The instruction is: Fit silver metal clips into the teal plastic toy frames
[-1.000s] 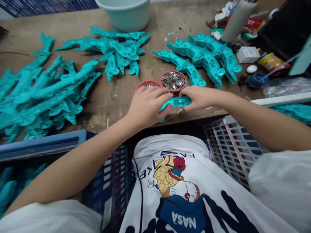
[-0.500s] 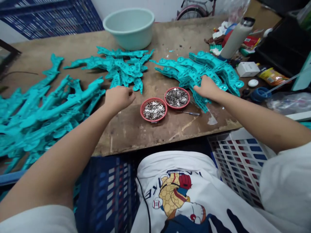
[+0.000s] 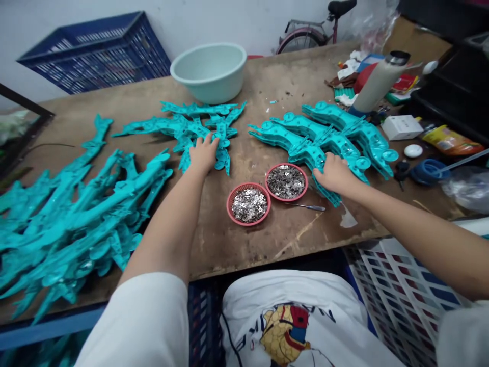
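My left hand (image 3: 204, 154) lies on the near edge of the middle pile of turquoise plastic parts (image 3: 191, 126), its fingers spread. At the right pile of turquoise parts (image 3: 301, 133), my right hand (image 3: 334, 174) has its fingers and thumb round the near end of one part. Between and nearer than my hands stand two red baskets of small metal pieces, one on the left (image 3: 249, 204) and one on the right (image 3: 286, 182). A thin tool (image 3: 311, 207) lies just in front of the right basket.
A large turquoise heap (image 3: 87, 214) covers the table's left side. At the back stands a pale green basin (image 3: 210, 74). A bottle (image 3: 378, 84), a white box (image 3: 402, 127) and a blue cup (image 3: 428, 172) are at the right. Crates stand below the table's front edge (image 3: 267, 259).
My left hand has moved right and forward onto the middle pile, its fingers now spread. My right hand remains at the right pile's near end. The view has shifted, showing more of the back.
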`<state>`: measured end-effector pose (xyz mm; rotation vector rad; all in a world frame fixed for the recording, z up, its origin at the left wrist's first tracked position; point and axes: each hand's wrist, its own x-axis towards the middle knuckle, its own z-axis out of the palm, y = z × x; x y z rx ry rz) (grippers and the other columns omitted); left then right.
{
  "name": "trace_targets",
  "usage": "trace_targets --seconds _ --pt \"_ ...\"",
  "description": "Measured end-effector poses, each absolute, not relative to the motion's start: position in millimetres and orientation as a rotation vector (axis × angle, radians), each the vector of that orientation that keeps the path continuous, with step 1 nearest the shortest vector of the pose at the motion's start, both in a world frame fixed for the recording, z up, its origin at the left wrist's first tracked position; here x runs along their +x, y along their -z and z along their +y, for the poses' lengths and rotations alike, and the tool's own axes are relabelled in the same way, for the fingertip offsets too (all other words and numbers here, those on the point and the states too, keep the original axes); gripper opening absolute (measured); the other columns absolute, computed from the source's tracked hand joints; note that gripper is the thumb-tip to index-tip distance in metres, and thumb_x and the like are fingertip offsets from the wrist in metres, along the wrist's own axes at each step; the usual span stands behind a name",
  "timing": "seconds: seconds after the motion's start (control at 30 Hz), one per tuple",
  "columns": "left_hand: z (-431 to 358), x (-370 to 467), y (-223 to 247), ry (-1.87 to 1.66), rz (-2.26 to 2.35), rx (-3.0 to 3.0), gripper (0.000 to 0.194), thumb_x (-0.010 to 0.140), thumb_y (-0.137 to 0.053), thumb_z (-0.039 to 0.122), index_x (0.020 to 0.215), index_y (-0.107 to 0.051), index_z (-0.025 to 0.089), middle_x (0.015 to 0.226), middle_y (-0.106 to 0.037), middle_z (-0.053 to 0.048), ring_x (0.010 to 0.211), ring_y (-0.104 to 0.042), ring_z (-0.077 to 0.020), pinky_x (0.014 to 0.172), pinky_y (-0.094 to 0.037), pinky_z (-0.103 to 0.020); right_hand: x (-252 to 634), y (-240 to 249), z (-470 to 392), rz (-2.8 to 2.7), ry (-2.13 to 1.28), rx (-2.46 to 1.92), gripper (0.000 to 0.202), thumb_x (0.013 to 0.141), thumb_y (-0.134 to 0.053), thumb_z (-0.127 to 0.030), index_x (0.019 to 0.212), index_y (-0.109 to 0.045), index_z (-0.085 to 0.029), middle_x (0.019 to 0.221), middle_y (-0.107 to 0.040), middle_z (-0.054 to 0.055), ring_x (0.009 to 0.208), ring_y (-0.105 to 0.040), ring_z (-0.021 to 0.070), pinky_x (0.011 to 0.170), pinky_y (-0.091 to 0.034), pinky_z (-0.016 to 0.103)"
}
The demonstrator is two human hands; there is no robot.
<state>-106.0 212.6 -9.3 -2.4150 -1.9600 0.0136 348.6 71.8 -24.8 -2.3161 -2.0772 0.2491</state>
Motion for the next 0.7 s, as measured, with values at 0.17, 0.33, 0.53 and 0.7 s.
trace_targets --seconds 0.17,0.33,0.53,0.7 --pt "211.3 -108.3 5.2 0.041 -1.905 -2.406 0.062 0.119 -0.04 0.022 0.169 -0.077 0.022 0.174 -0.073 -0.032 0.159 -0.062 -0.0523 0.116 -0.06 -0.07 354.1 21.0 67.5 -2.2 -0.244 -2.3 0.085 0.121 -0.061 -0.05 0.175 -0.056 0.015 0.168 -0.066 0.049 0.16 -0.064 0.0611 0.142 -0.05 0.069" --pt "203.4 -122.5 -20.9 0.028 -1.851 -2.382 0.055 0.123 -0.036 0.028 0.157 -0.08 0.027 0.165 -0.077 -0.026 0.157 -0.063 -0.0489 0.118 -0.057 -0.063 353.7 4.8 58.5 -2.174 -0.172 -2.243 0.112 0.121 -0.072 -0.063 0.198 -0.037 0.009 0.184 -0.056 0.049 0.167 -0.058 0.067 0.141 -0.051 0.077" --pt "162.3 -110.8 -69.6 0.009 -1.758 -2.314 0.057 0.125 -0.039 0.029 0.166 -0.078 0.026 0.176 -0.071 -0.027 0.158 -0.067 -0.0514 0.121 -0.057 -0.065 341.1 -22.8 48.3 -2.183 -0.2 -1.908 0.093 0.124 -0.067 -0.058 0.197 -0.05 -0.003 0.189 -0.055 0.039 0.173 -0.056 0.0605 0.149 -0.046 0.077" --pt "41.6 -43.3 -115.9 -0.107 -1.389 -2.471 0.057 0.131 -0.035 0.025 0.145 -0.09 0.033 0.16 -0.081 -0.022 0.141 -0.079 -0.0484 0.107 -0.064 -0.069 324.8 -42.1 38.9 -2.175 -0.692 -1.519 0.066 0.126 -0.063 -0.051 0.175 -0.075 -0.009 0.176 -0.073 0.03 0.17 -0.065 0.0481 0.153 -0.046 0.068"
